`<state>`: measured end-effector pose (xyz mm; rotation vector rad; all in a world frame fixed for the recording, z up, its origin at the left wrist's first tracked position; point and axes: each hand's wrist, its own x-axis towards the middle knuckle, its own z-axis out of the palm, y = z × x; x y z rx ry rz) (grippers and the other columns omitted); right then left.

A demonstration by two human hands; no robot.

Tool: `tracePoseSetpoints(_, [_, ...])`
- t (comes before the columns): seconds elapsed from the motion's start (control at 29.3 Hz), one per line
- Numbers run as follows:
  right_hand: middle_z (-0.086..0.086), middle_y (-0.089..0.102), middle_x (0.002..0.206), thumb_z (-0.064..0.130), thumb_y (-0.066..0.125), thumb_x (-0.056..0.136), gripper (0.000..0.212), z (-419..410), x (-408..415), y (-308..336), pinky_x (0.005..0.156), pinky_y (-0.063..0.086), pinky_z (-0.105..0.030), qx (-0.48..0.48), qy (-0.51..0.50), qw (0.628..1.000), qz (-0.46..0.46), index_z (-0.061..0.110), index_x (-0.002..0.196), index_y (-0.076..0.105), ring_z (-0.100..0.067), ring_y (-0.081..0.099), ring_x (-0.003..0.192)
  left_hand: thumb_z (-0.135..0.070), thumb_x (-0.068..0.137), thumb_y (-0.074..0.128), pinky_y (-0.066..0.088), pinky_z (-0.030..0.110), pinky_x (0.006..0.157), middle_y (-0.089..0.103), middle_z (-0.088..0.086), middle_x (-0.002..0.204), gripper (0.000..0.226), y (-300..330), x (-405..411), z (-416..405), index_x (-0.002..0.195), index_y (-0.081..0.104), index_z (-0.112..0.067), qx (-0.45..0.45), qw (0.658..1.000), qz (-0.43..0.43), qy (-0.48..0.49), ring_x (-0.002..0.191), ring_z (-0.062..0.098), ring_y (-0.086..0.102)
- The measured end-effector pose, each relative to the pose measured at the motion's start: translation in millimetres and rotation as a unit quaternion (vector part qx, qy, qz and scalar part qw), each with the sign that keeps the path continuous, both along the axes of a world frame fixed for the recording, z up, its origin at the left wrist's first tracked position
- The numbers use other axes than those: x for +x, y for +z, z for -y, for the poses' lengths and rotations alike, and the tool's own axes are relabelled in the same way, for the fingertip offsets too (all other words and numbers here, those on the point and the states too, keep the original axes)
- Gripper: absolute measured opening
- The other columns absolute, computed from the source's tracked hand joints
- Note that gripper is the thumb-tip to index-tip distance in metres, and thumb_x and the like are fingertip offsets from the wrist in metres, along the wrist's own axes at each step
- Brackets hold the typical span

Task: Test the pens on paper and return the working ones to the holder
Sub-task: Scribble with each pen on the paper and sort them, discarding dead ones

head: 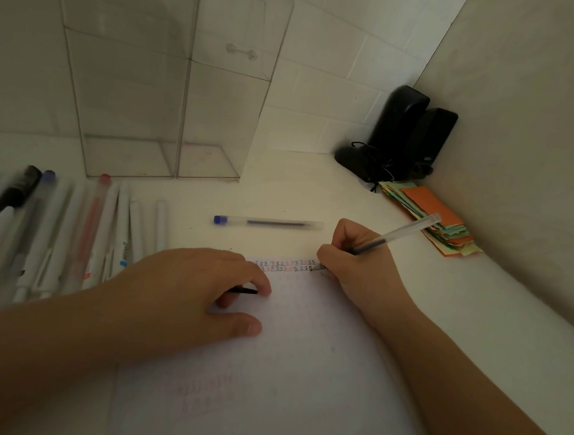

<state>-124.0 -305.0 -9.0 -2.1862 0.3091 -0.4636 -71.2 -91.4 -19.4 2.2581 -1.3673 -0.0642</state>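
Writing test marks with a clear pen [390, 237], right hand [354, 257] pinching it low on the barrel near the tip, fingers curled tight round it, tip meeting the paper [301, 373] at the end of two rows of marks. Pressing the paper down with the left hand [183, 291], fingers bent, a thin black stick, probably the cap [243, 291], tucked under the fingertips. Judging the pen light, stiff, smooth plastic, apt to roll; best taken mid-barrel. Lying apart: blue pen [268, 222] above the paper, row of pens [54, 233] at left, clear holder [172, 81] standing behind.
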Motion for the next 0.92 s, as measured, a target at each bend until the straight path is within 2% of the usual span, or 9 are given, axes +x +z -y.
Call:
tracePoseSetpoints(0.14, [-0.013,0.039,0.054,0.0,0.057,0.074,0.022,0.0,-0.4,-1.3,0.042,0.026,-0.021,0.001,-0.009,1.0,0.003,-0.003,0.061,0.039,-0.013,0.032,0.048,-0.062,0.077,0.046,0.038,0.011,0.069,0.047,-0.016,0.078,0.032,3.2,-2.4,1.0,0.108,0.043,-0.052,-0.002,1.0,-0.007,0.005,0.085,0.0,0.046])
tracePoseSetpoints(0.27, [-0.014,0.039,0.054,-0.002,0.056,0.075,0.022,-1.1,-1.1,-0.7,0.041,0.026,-0.018,0.0,-0.014,1.0,0.014,-0.004,0.062,0.038,-0.013,0.035,0.047,-0.062,0.076,0.046,0.038,0.011,0.07,0.047,-0.016,0.09,0.029,3.0,-1.5,-0.9,0.104,0.042,-0.055,-0.004,1.0,-0.013,0.003,0.095,-0.004,0.041])
tracePoseSetpoints(0.38, [-0.005,0.044,0.047,0.0,0.056,0.081,0.018,3.9,-3.7,1.3,0.041,0.029,-0.021,0.111,-0.039,0.992,0.048,0.001,0.067,0.046,-0.006,0.041,0.038,-0.051,0.083,0.045,0.038,0.009,0.07,0.049,-0.021,0.079,0.018,5.8,-3.9,-1.4,0.098,0.037,-0.058,-0.015,0.999,-0.038,0.01,0.089,-0.008,0.045])
tracePoseSetpoints(0.44, [-0.001,0.05,0.048,0.008,0.062,0.083,0.019,6.6,-5.8,2.6,0.039,0.028,-0.022,0.197,-0.049,0.977,0.068,0.008,0.069,0.049,-0.01,0.035,0.041,-0.036,0.09,0.038,0.04,0.011,0.07,0.05,-0.028,0.084,0.024,7.0,-4.3,-1.2,0.101,0.036,-0.058,-0.042,0.997,-0.057,0.029,0.086,-0.007,0.048])
tracePoseSetpoints(0.51, [-0.002,0.058,0.055,0.019,0.069,0.079,0.022,5.9,-8.0,5.6,0.041,0.029,-0.022,0.226,-0.043,0.97,0.077,0.011,0.07,0.05,-0.013,0.033,0.045,-0.032,0.09,0.029,0.039,0.016,0.065,0.053,-0.025,0.08,0.025,7.1,-3.4,-0.9,0.101,0.035,-0.054,-0.064,0.994,-0.084,0.04,0.082,-0.006,0.05])
tracePoseSetpoints(0.62, [-0.001,0.056,0.05,0.029,0.076,0.067,0.031,-2.8,-13.0,14.3,0.042,0.026,-0.022,0.267,0.039,0.959,0.084,0.011,0.064,0.051,-0.011,0.034,0.042,-0.025,0.091,0.029,0.039,0.014,0.064,0.055,-0.025,0.092,0.021,7.0,-1.4,-0.5,0.101,0.033,-0.044,-0.077,0.99,-0.107,0.04,0.082,-0.007,0.049])
tracePoseSetpoints(0.75, [-0.001,0.058,0.051,0.036,0.077,0.062,0.026,-19.9,-18.1,12.6,0.041,0.032,-0.017,0.361,0.211,0.907,0.048,0.018,0.06,0.058,-0.007,0.042,0.041,-0.013,0.091,0.041,0.041,0.011,0.065,0.06,-0.031,0.094,0.024,7.6,0.1,-0.4,0.094,0.038,-0.036,-0.095,0.988,-0.11,0.054,0.083,-0.007,0.051])
tracePoseSetpoints(0.82, [-0.006,0.063,0.059,0.043,0.076,0.065,0.029,-26.5,-19.0,7.2,0.045,0.04,-0.018,0.371,0.248,0.894,0.024,0.017,0.066,0.063,-0.01,0.048,0.046,-0.015,0.092,0.045,0.038,0.006,0.066,0.062,-0.032,0.092,0.021,9.5,-0.4,-0.2,0.09,0.041,-0.036,-0.094,0.988,-0.111,0.053,0.082,-0.016,0.05])
tracePoseSetpoints(0.92, [-0.011,0.065,0.063,0.035,0.065,0.073,0.022,-31.2,-19.0,7.8,0.047,0.044,-0.022,0.378,0.247,0.892,0.006,0.014,0.069,0.066,-0.015,0.051,0.05,-0.015,0.091,0.047,0.036,0.003,0.062,0.062,-0.03,0.089,0.018,11.9,-2.9,0.3,0.093,0.045,-0.033,-0.09,0.989,-0.105,0.045,0.07,-0.022,0.047])
